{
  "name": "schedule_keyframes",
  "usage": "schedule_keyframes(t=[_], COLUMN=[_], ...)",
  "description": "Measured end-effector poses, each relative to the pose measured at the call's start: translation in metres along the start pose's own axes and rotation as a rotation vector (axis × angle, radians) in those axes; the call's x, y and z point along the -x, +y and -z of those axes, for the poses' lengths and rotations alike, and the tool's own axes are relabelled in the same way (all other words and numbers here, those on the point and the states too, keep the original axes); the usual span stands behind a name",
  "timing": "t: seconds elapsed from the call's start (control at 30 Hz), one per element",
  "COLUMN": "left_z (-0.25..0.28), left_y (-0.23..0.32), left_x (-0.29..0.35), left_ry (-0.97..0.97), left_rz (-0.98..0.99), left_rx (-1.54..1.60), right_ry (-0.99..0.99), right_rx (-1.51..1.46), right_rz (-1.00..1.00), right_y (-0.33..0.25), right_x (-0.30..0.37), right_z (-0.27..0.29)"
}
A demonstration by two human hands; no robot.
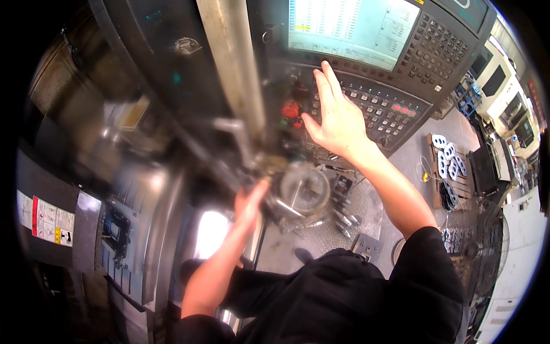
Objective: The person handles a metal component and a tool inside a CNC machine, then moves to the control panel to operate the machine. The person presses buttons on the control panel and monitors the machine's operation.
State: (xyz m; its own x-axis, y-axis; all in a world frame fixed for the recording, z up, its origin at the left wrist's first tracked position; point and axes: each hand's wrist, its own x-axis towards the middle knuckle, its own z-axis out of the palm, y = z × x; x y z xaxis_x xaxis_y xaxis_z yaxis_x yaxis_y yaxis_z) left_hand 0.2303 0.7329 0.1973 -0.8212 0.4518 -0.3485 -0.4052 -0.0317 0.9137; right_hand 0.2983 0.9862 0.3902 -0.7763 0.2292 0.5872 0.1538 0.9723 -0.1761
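My right hand (341, 123) is raised before a machine's control panel (375, 112), its fingers stretched out and holding nothing. Its fingertips overlap the strip just below the lit screen (349, 28). A red emergency stop button (290, 109) sits to the left of that thumb. Lower down, my left hand (251, 202) is smeared by motion beside the edge of the machine door (232, 57). A blurred metal handle (232, 129) shows just above it. Whether its fingers grip anything is hidden by the blur. A round, clear-looking container (305, 189) stands to its right among metal tools.
Inside the machine on the left is a slotted metal table with a dark fixture (116, 229). Metal fittings (346, 221) crowd the stand below the panel. On the right, a pallet (461, 186) carries several flat metal parts (450, 155). White machines (504, 92) stand beyond.
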Motion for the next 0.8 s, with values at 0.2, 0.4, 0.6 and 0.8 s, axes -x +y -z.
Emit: schedule_keyframes(t=[0.2, 0.4, 0.6, 0.8], left_z=[0.005, 0.003, 0.004, 0.001], left_y=[-0.008, -0.008, -0.016, -0.009], left_x=[-0.007, -0.005, -0.011, -0.004], left_ry=[0.014, 0.013, 0.051, -0.008], left_rz=[0.007, 0.017, 0.026, 0.024], left_rx=[-0.031, -0.06, -0.062, -0.01], right_ry=[-0.061, 0.022, -0.033, -0.002], right_rx=[0.019, -0.038, -0.032, -0.048], right_rz=[-0.045, -0.035, -0.072, -0.053], right_y=[-0.003, 0.002, 0.003, 0.005], right_x=[-0.001, 0.008, 0.007, 0.009], right_z=[0.002, -0.001, 0.002, 0.004])
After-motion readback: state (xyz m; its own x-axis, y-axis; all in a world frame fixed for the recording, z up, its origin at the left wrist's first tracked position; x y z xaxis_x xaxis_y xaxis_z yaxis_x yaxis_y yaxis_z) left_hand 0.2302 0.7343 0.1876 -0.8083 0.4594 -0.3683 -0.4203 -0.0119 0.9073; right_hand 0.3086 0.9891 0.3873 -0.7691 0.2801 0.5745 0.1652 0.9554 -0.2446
